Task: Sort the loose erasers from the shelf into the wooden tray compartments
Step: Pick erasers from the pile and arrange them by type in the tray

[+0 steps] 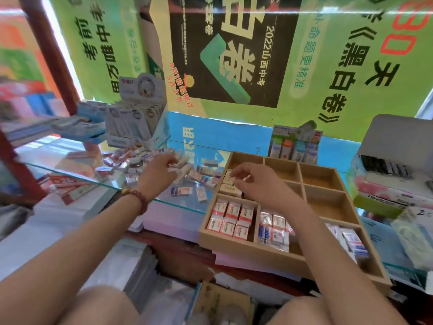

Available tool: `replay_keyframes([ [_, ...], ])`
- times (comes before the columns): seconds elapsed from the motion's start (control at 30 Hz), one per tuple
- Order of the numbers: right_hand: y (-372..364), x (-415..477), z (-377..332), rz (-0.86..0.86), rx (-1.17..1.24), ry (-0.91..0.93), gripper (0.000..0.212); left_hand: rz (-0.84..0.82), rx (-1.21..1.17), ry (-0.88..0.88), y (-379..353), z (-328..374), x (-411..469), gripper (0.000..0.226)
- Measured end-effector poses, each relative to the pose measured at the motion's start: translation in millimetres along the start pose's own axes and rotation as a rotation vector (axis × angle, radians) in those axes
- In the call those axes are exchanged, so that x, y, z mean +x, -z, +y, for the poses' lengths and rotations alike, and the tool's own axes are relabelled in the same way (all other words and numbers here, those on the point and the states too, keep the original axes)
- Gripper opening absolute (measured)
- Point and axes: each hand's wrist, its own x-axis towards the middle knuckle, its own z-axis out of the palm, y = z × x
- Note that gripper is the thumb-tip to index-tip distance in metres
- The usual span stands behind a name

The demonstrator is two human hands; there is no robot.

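Observation:
A wooden tray (332, 231) with several compartments sits on the glass shelf at right. Its near-left compartment holds red-and-white erasers (230, 219), the one beside it blue-and-white erasers (273, 231), and a middle-left one cream erasers (228, 184). Loose erasers (131, 160) lie heaped on the glass to the left, with a few more (201, 178) by the tray. My left hand (157, 174) reaches into the heap, fingers curled among the erasers; what it holds is hidden. My right hand (255, 184) hovers over the cream compartment, fingers loosely curled, touching the top cream eraser.
A display box of white stationery (138, 123) stands behind the heap. A blister pack (295, 146) leans behind the tray. White boxes (393, 165) stand at right. The glass shelf edge (112, 184) runs under my left wrist, with packaged goods below.

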Motion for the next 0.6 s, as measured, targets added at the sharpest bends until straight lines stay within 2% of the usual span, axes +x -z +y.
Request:
replay_keyframes([
  [0.13, -21.7, 11.3, -22.7, -0.140, -0.035, 0.171, 0.019, 0.055, 0.226, -0.118, -3.0, -27.4, -8.4, 0.024],
  [0.27, -35.4, 20.6, -31.0, -0.231, -0.019, 0.211, 0.019, -0.008, 0.341, -0.216, -0.9, -37.1, -18.1, 0.033],
  [0.53, -39.8, 30.1, -21.5, -0.203, -0.011, 0.175, 0.015, -0.117, 0.617, -0.283, -9.7, -37.5, -12.5, 0.075],
  [0.6, -40.3, 29.4, -17.8, -0.196, -0.001, 0.167, 0.014, -0.153, 0.616, -0.274, -9.9, -34.7, -11.0, 0.080],
])
